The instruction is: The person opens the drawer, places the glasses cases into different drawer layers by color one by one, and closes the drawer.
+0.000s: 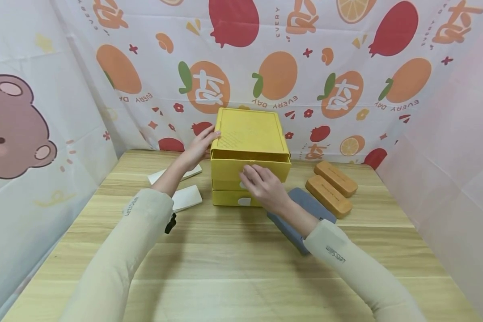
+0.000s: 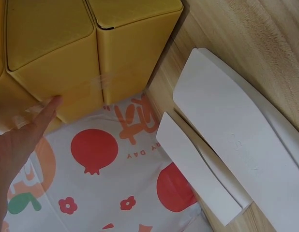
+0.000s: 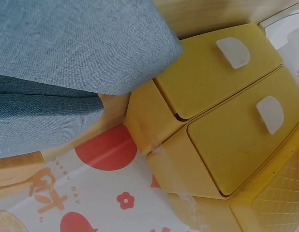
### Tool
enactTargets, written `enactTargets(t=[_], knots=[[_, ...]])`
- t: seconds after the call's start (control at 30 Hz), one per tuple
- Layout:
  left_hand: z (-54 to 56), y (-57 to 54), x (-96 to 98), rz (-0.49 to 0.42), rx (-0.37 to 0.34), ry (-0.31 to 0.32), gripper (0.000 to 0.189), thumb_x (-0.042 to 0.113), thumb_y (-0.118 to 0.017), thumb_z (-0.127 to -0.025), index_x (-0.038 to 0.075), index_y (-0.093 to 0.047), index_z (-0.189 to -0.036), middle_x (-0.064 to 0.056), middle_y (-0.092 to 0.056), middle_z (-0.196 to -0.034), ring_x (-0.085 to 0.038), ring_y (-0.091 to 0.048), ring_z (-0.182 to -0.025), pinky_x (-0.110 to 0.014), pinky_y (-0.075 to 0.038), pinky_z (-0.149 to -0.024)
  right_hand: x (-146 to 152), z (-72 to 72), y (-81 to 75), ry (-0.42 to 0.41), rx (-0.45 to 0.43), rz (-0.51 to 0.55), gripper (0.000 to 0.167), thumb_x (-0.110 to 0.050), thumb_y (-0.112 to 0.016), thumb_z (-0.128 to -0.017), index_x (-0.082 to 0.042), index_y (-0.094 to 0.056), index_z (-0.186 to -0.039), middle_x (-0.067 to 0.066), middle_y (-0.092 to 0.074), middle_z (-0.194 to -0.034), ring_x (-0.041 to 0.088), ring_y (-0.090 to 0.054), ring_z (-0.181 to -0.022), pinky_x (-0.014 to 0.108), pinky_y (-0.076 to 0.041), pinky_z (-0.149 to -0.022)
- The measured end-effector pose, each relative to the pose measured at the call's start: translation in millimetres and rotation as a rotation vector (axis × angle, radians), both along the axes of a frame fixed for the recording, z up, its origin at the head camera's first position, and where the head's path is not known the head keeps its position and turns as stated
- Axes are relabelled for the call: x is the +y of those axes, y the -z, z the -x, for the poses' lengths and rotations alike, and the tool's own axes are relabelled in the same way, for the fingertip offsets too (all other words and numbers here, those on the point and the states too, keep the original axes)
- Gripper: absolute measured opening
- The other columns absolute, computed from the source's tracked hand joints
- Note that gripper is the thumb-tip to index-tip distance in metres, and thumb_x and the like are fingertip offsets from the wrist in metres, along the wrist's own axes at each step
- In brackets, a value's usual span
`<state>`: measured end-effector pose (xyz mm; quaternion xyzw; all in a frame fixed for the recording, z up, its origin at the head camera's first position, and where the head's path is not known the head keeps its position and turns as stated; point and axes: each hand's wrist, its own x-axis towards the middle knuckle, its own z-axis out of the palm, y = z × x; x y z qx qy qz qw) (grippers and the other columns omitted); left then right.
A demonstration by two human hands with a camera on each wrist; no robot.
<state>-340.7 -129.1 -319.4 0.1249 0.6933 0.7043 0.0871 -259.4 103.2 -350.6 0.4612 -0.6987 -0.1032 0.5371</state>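
A yellow drawer box [image 1: 247,129] with stacked drawers stands at the back of the table. Its top drawer [image 1: 227,170] is pulled out a little, leaving a dark gap under the lid. My left hand [image 1: 197,150] rests against the box's upper left edge, thumb on top. In the left wrist view its fingers [image 2: 38,121] lie extended along the side. My right hand [image 1: 263,185] grips the top drawer's front near its upper edge with curled fingers; the fingertips are hidden. The lower drawers show pale half-round tabs [image 3: 234,52] in the right wrist view.
Two white cases [image 2: 236,130] lie left of the box. A blue-grey fabric case [image 1: 285,226] lies under my right forearm, and two orange-brown cases [image 1: 328,195] sit farther right. Behind the box hangs a fruit-print cloth [image 1: 241,58]; more cloth encloses both sides of the wooden table [image 1: 225,277].
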Motion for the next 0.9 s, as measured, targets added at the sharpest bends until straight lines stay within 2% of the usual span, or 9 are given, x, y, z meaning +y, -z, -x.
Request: enactTargets(t=[0.17,0.6,0.9], knots=[[0.5,0.4,-0.3,0.004,-0.005,0.000,0.067,0.038,-0.046,-0.095,0.018,-0.012,-0.149,-0.020,-0.045,-0.125,-0.017,-0.059,-0.090,-0.029,-0.050,-0.074,1.0,-5.1,1.6,-0.014,-0.002,0.003,0.022,-0.008,-0.047,-0.097,-0.002,-0.068,-0.098,0.013,-0.057,-0.102,0.025,-0.056,-0.090,0.029,-0.049,-0.072],[-1.1,-1.3,0.2,0.007,0.010,-0.004,0.065,0.037,-0.045,-0.095,0.017,-0.014,-0.148,-0.020,-0.046,-0.124,-0.021,-0.057,-0.095,-0.031,-0.050,-0.075,2.2,-19.4,0.5,-0.047,-0.009,0.017,0.021,-0.004,-0.048,-0.095,-0.002,-0.069,-0.098,0.013,-0.058,-0.102,0.025,-0.056,-0.090,0.028,-0.048,-0.071],[-0.2,-0.8,-0.2,0.001,0.002,-0.005,0.065,0.038,-0.046,-0.095,0.017,-0.015,-0.148,-0.019,-0.047,-0.123,-0.020,-0.058,-0.092,-0.029,-0.051,-0.072,3.5,-29.5,1.2,-0.028,-0.011,0.005,0.019,-0.004,-0.051,-0.094,-0.003,-0.069,-0.098,0.013,-0.059,-0.103,0.024,-0.056,-0.090,0.029,-0.049,-0.072]])
